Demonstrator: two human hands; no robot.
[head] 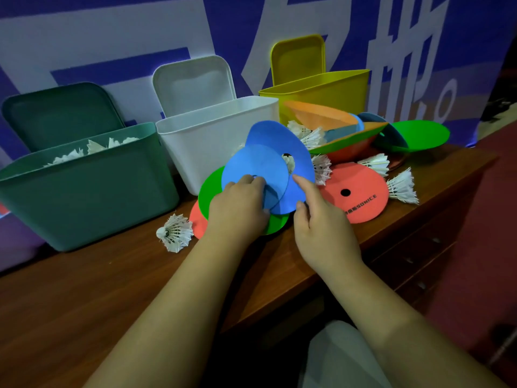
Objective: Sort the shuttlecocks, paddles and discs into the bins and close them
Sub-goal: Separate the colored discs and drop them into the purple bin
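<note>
While the left hand [237, 211] curls its grip round the front blue disc [251, 166], just before the white bin [212, 135], it covers that disc's hole. The right hand [321, 222] lays a forefinger on the rear blue disc [268, 133]; whether its grip pinches the edge I cannot tell. Left of the white bin, the green bin [84, 186] half hides its shuttlecocks [92, 147].

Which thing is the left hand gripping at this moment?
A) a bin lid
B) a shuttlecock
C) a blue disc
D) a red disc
C: the left hand has its fingers curled round the near edge of a blue disc, lifted above the green disc on the table.
</note>
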